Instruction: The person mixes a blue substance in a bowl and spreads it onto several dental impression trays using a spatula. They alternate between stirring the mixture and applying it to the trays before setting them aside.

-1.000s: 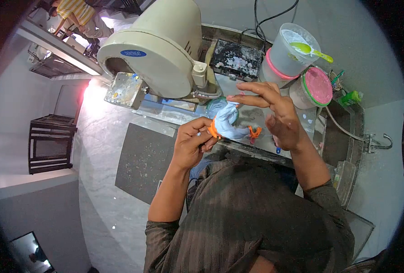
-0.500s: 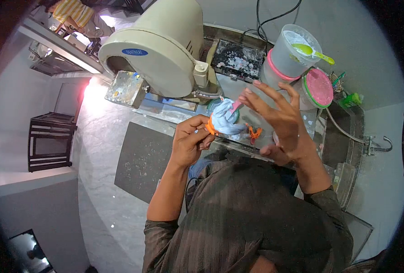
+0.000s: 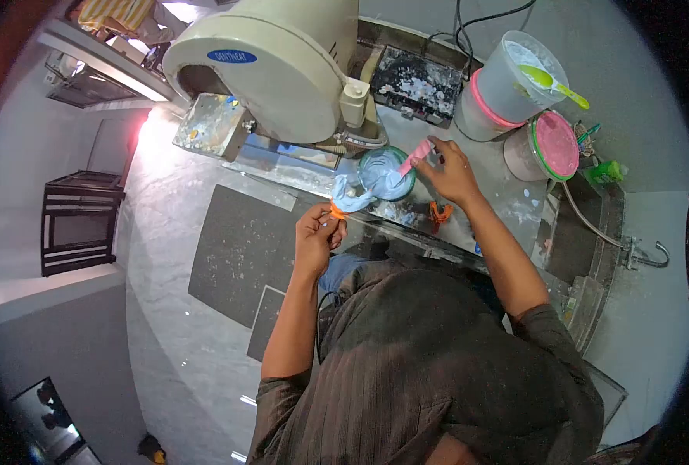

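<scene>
My left hand (image 3: 321, 232) is closed on the handle of an orange tray (image 3: 340, 211), held at the counter's front edge. Pale blue paste (image 3: 349, 194) is heaped on that tray. Right of it stands a green-rimmed glass bowl (image 3: 406, 191) with more blue paste inside. My right hand (image 3: 451, 172) grips a pink spatula (image 3: 417, 155), whose lower end is in the bowl. A second orange tray (image 3: 440, 213) lies on the counter, below my right hand.
A large cream machine (image 3: 282, 85) stands behind on the counter (image 3: 499, 209). Tubs (image 3: 519, 147) with pink lids, a white-powder container (image 3: 507, 85) with a green scoop, a black box (image 3: 416, 85) and a tap (image 3: 647, 254) are around. A person (image 3: 119, 17) is at top left.
My right hand was open with fingers spread above the counter and now holds the spatula at the bowl. My left hand has moved left with the tray, uncovering the bowl.
</scene>
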A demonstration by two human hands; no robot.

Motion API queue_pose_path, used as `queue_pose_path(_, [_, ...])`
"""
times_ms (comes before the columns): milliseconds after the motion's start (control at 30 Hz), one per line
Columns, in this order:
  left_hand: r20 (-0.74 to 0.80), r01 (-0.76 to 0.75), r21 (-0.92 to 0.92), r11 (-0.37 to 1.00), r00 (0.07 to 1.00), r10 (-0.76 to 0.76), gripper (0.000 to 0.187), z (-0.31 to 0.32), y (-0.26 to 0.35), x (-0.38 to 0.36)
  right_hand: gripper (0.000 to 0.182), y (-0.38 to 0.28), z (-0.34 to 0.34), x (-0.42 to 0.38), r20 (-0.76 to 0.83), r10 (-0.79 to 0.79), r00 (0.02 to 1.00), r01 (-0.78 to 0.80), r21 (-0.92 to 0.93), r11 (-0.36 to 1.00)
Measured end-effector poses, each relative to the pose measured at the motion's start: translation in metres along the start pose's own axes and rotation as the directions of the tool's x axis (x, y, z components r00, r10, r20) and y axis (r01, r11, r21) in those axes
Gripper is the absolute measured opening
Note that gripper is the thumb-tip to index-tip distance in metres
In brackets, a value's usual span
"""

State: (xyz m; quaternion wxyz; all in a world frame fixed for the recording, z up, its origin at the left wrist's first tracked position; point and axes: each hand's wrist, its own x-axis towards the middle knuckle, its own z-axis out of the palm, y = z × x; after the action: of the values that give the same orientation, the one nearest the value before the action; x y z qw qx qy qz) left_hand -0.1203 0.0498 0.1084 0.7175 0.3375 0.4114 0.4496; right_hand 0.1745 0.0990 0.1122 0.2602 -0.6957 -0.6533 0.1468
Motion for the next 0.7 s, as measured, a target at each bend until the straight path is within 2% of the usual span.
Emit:
queue_pose_path(67, [-0.048,0.004,-0.001,1.0,0.999,-0.004,0.011,-0.013,-0.018,-0.002,0.052,0.005,0.014,0.002,0.07,0.133,0.989,-0.143,0.164,0.976])
queue_pose_path(200, [-0.114,-0.005,-0.012,1.0,0.993,0.004,0.01,-0.026,-0.032,-0.006,0.042,-0.006,0.02,0.003,0.078,0.106,0.991,-0.123,0.251,0.96])
queue_pose_path(267, [-0.127,-0.011,-0.018,1.0,0.992,0.009,0.01,-0.029,-0.033,-0.007,0.029,-0.015,0.018,0.001,0.123,-0.008,0.992,-0.028,0.282,0.959])
queue_pose_path(300, [-0.136,-0.021,-0.017,1.0,0.991,0.018,0.009,-0.028,-0.032,-0.007,0.029,-0.022,0.013,0.0,0.129,-0.006,0.992,-0.03,0.279,0.96])
queue_pose_path(367, [-0.142,-0.023,-0.025,0.999,0.99,0.019,0.01,-0.026,-0.027,-0.008,0.02,-0.035,0.004,-0.001,0.263,-0.088,0.961,0.076,0.055,0.996])
queue_pose_path(400, [-0.146,-0.029,-0.03,0.999,0.989,0.024,0.012,-0.026,-0.024,-0.008,0.02,-0.035,0.003,-0.003,0.266,-0.088,0.96,0.076,0.053,0.996])
queue_pose_path(467, [-0.146,-0.026,-0.03,0.999,0.989,0.021,0.012,-0.026,-0.02,-0.007,0.016,-0.034,0.001,-0.003,0.057,-0.223,0.973,0.213,0.149,0.966])
queue_pose_path(567, [-0.14,-0.028,-0.033,0.999,0.99,0.023,0.012,-0.027,-0.019,-0.006,0.014,-0.027,0.008,-0.005,0.003,-0.297,0.955,0.295,0.1,0.95])
queue_pose_path(700, [-0.113,-0.056,-0.034,0.998,0.992,0.052,0.012,-0.027,-0.017,-0.003,0.014,-0.019,0.019,-0.014,0.106,-0.263,0.959,0.253,0.104,0.962])
